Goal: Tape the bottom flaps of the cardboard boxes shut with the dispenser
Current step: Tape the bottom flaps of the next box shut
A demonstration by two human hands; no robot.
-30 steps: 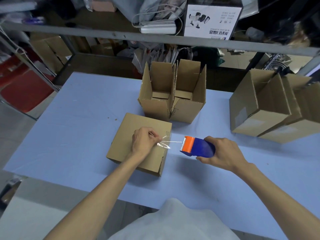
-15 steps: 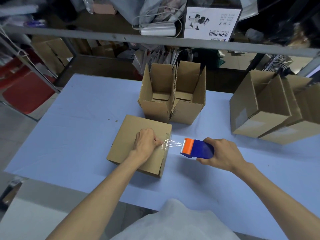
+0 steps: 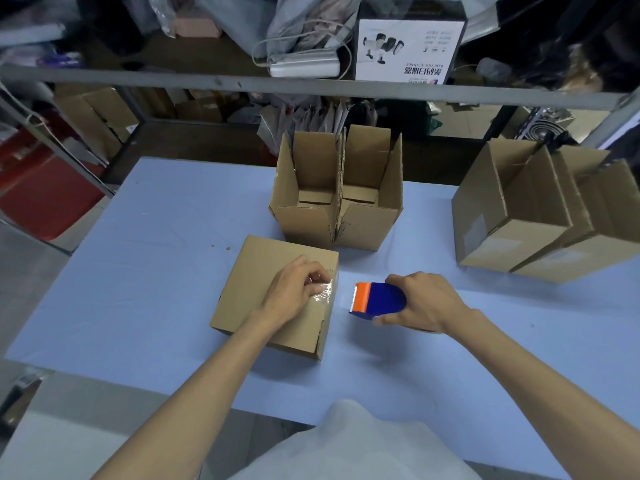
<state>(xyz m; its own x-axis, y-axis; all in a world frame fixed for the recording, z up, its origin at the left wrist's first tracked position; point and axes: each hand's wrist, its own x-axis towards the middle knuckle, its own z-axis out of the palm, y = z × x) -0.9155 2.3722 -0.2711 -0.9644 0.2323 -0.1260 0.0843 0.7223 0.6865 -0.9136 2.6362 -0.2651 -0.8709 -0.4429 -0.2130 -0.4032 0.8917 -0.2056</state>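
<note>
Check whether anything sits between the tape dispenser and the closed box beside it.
Nothing solid. The tape dispenser, gripped by the right hand, sits off the right edge of the box above the table. The left hand pinches the tape end on the box top near that edge, so it would block a leftward pass.

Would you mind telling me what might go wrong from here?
1. The tape end under the left hand looks crumpled near the right edge of the box; it may bond poorly.
2. The dispenser in the right hand sits off the box, so the span between might twist or catch the table.
</note>
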